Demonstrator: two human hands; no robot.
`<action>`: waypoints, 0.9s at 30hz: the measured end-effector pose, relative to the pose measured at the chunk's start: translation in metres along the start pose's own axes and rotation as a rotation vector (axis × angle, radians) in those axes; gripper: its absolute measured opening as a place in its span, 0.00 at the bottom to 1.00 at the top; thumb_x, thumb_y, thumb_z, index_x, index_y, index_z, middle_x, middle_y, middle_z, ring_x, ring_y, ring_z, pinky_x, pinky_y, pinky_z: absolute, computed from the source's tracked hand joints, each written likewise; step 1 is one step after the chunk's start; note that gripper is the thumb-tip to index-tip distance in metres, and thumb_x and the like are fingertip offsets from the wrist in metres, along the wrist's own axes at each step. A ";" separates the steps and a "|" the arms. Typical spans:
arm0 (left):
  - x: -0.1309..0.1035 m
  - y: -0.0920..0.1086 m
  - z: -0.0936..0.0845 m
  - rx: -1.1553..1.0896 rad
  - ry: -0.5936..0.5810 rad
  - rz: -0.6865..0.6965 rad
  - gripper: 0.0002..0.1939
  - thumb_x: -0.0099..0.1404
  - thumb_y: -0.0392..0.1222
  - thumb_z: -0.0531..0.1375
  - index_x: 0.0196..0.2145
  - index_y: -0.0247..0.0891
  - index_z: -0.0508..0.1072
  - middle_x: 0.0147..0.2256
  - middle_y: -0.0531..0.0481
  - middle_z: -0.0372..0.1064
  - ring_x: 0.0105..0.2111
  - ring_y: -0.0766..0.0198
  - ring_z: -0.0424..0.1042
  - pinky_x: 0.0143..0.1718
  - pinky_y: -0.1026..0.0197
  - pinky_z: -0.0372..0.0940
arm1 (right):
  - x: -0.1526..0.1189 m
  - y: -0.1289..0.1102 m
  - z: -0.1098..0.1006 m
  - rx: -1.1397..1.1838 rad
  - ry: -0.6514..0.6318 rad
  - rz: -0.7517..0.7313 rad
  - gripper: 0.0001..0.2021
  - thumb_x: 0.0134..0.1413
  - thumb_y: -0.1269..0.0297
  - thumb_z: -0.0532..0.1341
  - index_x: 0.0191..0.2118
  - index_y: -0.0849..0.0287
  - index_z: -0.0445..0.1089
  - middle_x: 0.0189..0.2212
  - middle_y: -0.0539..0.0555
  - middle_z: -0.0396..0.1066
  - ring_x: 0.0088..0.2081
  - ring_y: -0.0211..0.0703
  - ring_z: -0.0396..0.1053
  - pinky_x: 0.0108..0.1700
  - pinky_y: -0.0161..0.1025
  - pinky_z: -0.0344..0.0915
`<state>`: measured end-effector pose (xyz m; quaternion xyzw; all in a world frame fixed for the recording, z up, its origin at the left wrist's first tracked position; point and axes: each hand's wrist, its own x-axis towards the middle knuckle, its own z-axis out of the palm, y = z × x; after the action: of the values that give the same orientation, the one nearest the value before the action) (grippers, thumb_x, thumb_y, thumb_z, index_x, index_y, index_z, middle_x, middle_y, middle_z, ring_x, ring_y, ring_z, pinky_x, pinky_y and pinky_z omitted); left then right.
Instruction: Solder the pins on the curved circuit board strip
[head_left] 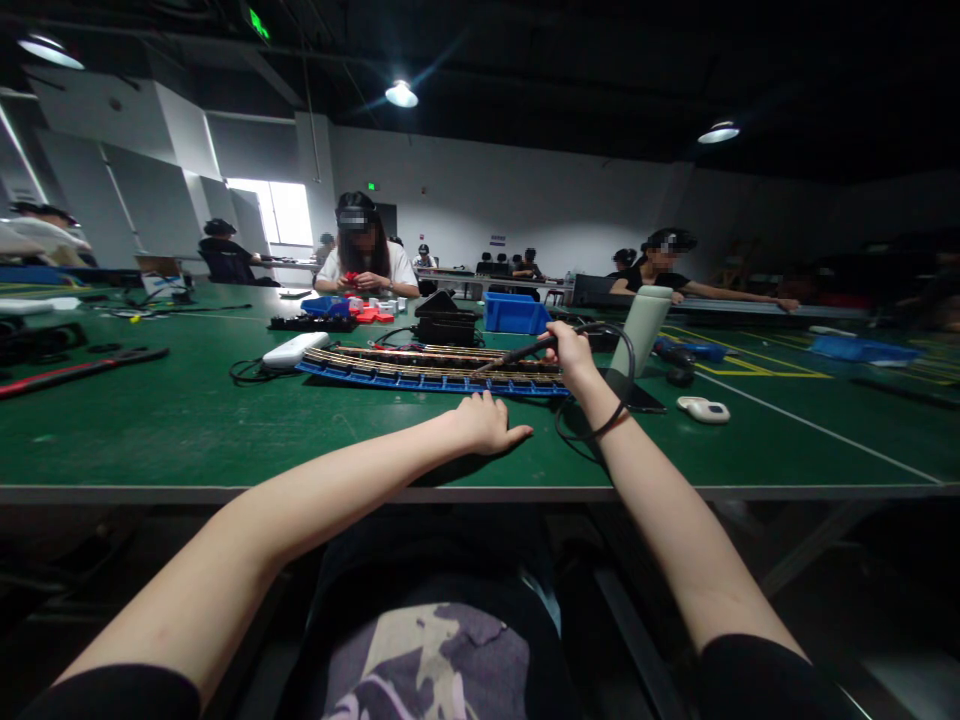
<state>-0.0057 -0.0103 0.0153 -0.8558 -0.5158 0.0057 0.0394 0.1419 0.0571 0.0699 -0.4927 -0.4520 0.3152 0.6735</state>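
Note:
A long, slightly curved blue strip (375,377) with rows of copper-coloured wires along it lies across the green table. My right hand (571,355) is closed round a black soldering iron (520,352), whose thin tip points down and left over the strip. Its black cable (628,372) loops past my wrist. In front of the strip, my left hand (484,424) lies palm down on the table with the thumb stretched to the right. Those fingertips are close to the strip's near edge; whether they touch it I cannot tell.
Behind the strip stand a black box (445,322) and a blue bin (516,313). A white device (295,350) is left of it. To the right are a pale green bottle (643,335) and a small white case (703,409). A co-worker (367,255) sits opposite with red parts.

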 end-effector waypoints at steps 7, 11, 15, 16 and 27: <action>0.000 0.001 -0.001 0.002 -0.007 0.012 0.44 0.69 0.67 0.38 0.63 0.24 0.60 0.64 0.24 0.52 0.62 0.40 0.58 0.56 0.49 0.59 | -0.002 -0.001 -0.001 0.006 -0.020 -0.004 0.16 0.53 0.70 0.56 0.15 0.60 0.65 0.06 0.46 0.55 0.10 0.29 0.51 0.14 0.25 0.54; -0.001 0.001 -0.003 -0.004 -0.018 0.018 0.42 0.69 0.66 0.38 0.62 0.26 0.61 0.64 0.28 0.52 0.61 0.40 0.58 0.57 0.48 0.58 | -0.002 -0.001 -0.001 0.005 -0.028 -0.005 0.17 0.54 0.70 0.56 0.15 0.60 0.65 0.06 0.46 0.54 0.10 0.29 0.51 0.14 0.25 0.53; -0.001 0.000 -0.002 -0.038 -0.032 0.037 0.41 0.69 0.66 0.38 0.63 0.28 0.59 0.67 0.32 0.48 0.63 0.38 0.54 0.59 0.47 0.56 | -0.001 0.000 -0.002 0.007 -0.027 -0.006 0.16 0.53 0.71 0.56 0.15 0.60 0.64 0.06 0.46 0.55 0.10 0.29 0.51 0.13 0.25 0.54; -0.001 0.000 -0.002 -0.039 -0.034 0.036 0.41 0.69 0.66 0.38 0.64 0.29 0.59 0.67 0.33 0.47 0.63 0.38 0.54 0.59 0.46 0.55 | 0.000 0.000 -0.002 0.008 -0.026 -0.007 0.16 0.53 0.71 0.56 0.15 0.60 0.64 0.06 0.46 0.55 0.09 0.29 0.51 0.13 0.25 0.54; -0.003 0.001 -0.004 -0.027 -0.029 0.034 0.41 0.69 0.65 0.39 0.62 0.28 0.61 0.64 0.31 0.53 0.62 0.39 0.57 0.57 0.47 0.57 | 0.001 0.001 -0.002 -0.011 -0.029 -0.017 0.16 0.53 0.70 0.57 0.15 0.60 0.65 0.06 0.46 0.55 0.09 0.29 0.51 0.13 0.26 0.51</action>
<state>-0.0061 -0.0135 0.0195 -0.8647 -0.5017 0.0119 0.0200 0.1443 0.0577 0.0689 -0.4879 -0.4676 0.3141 0.6668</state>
